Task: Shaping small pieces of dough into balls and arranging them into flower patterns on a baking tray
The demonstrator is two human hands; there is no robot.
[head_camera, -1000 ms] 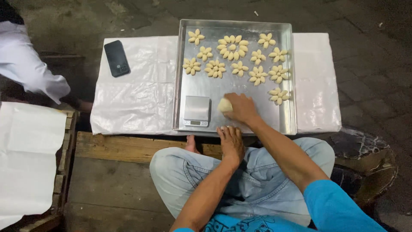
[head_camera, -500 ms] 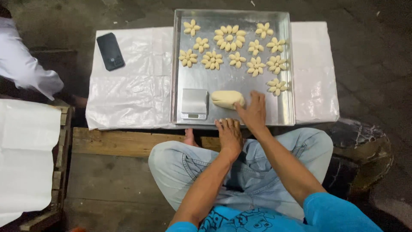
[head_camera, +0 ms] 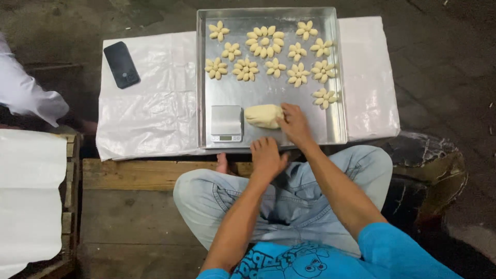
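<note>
A pale, oblong dough lump (head_camera: 261, 115) lies on the steel tray (head_camera: 200, 77), near its front edge. My right hand (head_camera: 295, 124) has its fingers on the lump's right end. My left hand (head_camera: 267, 156) rests just in front of the tray's front rim, above my crossed legs, holding nothing. A small silver scale (head_camera: 226, 123) stands on the tray to the left of the dough. Several flower-shaped dough pieces (head_camera: 264, 42) are laid out across the far half of the tray.
The tray sits on a white plastic sheet (head_camera: 150, 108), and a dark phone (head_camera: 121, 64) lies on the sheet's far left. Another person's white sleeve (head_camera: 28, 95) is at the left edge. A white-paper-covered crate (head_camera: 28, 196) stands on the left, and a wooden plank (head_camera: 134, 174) lies before me.
The dough, a ball under my right hand a second ago, now lies as an oblong lump. My right hand slid right off it, then back onto its right end. My left hand stayed put.
</note>
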